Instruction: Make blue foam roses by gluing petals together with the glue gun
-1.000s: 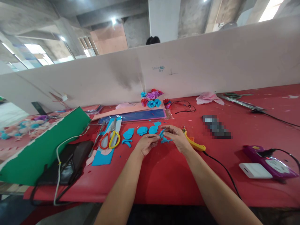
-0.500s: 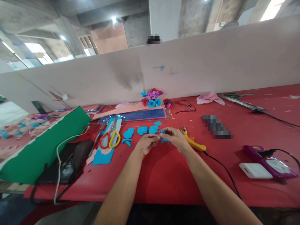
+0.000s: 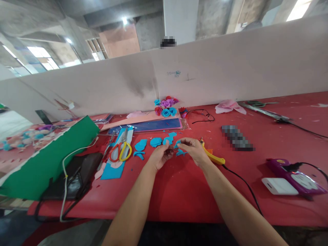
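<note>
My left hand point(image 3: 161, 155) and my right hand point(image 3: 192, 149) meet over the red table point(image 3: 179, 191), both pinching small blue foam petal pieces point(image 3: 179, 150). More cut blue petals point(image 3: 155, 141) lie just beyond my fingers. Red-and-yellow scissors point(image 3: 119, 151) rest on a blue foam sheet point(image 3: 115, 164) to the left. A yellow glue gun point(image 3: 212, 156) lies right behind my right hand, its black cord trailing toward the table's front edge.
Finished foam roses point(image 3: 165, 106) stand against the white partition point(image 3: 205, 75). A green sheet point(image 3: 48, 157) and a black bag point(image 3: 74, 177) sit at left. A white box point(image 3: 278, 186) and a purple device point(image 3: 294, 176) lie at right, with pink cloth point(image 3: 228, 107) behind.
My hands have stayed at the same spot, the fingers working the blue pieces; my left fingers have curled in closer to my right hand.
</note>
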A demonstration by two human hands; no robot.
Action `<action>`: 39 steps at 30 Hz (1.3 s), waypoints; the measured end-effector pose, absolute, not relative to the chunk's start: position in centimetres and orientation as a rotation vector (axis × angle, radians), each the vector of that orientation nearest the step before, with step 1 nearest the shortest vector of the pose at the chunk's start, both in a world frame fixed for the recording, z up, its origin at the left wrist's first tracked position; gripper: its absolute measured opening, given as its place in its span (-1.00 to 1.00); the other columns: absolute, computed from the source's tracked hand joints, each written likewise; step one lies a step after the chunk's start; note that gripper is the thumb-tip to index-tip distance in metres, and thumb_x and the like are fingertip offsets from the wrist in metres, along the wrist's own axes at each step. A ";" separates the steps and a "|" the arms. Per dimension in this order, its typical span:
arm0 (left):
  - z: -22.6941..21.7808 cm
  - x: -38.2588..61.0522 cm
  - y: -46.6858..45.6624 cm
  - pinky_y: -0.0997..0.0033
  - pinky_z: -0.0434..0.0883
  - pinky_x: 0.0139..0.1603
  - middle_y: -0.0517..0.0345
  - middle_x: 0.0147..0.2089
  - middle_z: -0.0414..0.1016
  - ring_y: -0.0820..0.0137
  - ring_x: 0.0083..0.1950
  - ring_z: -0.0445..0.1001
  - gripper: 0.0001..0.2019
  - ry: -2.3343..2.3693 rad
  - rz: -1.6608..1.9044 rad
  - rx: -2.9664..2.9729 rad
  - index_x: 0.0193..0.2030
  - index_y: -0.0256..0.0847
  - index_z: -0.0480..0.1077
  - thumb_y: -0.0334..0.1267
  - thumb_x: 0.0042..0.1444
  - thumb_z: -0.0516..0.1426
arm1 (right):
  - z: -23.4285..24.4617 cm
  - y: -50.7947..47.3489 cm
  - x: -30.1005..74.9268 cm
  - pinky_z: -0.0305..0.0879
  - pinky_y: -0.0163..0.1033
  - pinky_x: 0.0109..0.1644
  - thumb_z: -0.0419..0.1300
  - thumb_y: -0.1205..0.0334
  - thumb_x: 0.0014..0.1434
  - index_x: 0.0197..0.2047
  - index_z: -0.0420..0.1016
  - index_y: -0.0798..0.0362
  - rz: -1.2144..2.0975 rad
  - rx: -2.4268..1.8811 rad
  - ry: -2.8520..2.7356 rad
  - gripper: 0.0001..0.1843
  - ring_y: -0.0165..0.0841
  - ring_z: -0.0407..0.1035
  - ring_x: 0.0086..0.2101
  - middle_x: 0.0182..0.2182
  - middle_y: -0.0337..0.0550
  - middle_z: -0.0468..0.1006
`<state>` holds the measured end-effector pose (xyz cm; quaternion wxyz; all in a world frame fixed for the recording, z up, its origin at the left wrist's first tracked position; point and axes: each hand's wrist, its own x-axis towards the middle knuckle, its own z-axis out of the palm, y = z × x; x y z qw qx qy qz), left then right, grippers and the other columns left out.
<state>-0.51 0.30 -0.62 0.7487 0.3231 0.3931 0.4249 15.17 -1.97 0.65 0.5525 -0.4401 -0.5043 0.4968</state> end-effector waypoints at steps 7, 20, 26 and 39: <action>-0.6 -0.5 0.2 0.52 0.27 -0.40 0.21 -0.57 0.38 0.59 -0.51 0.30 -0.73 0.828 0.912 0.770 -0.51 -0.34 0.48 -0.24 -0.33 0.39 | 0.9 -2.0 15.2 0.26 -0.28 -0.36 0.33 0.11 -0.14 -0.42 0.53 0.07 1.226 -1.006 -1.182 -0.78 -0.42 0.34 -0.47 -0.51 -0.25 0.50; -1.3 -0.6 0.6 0.52 0.27 -0.40 0.18 -0.55 0.43 0.59 -0.52 0.31 -0.76 0.834 0.897 0.779 -0.48 -0.34 0.52 -0.29 -0.33 0.39 | 0.9 -2.2 15.1 0.30 -0.31 -0.39 0.34 0.12 -0.12 -0.39 0.54 0.05 1.255 -0.985 -1.209 -0.78 -0.43 0.34 -0.45 -0.51 -0.27 0.49; -1.1 -0.6 0.4 0.52 0.27 -0.38 0.20 -0.54 0.43 0.59 -0.51 0.31 -0.74 0.852 0.882 0.795 -0.50 -0.34 0.50 -0.29 -0.37 0.40 | 0.6 -2.0 15.1 0.28 -0.31 -0.40 0.32 0.11 -0.10 -0.35 0.55 0.05 1.207 -0.986 -1.242 -0.76 -0.43 0.33 -0.47 -0.52 -0.27 0.48; 0.6 -2.3 0.8 0.36 0.39 -0.21 -0.06 -0.09 0.48 0.33 -0.17 0.45 -0.60 0.727 0.912 0.836 -0.13 -0.23 0.44 0.05 0.07 0.10 | 0.5 -1.9 15.6 0.18 -0.31 -0.37 0.27 0.22 -0.08 -0.39 0.52 0.06 1.205 -0.979 -1.214 -0.86 -0.45 0.26 -0.47 -0.52 -0.30 0.44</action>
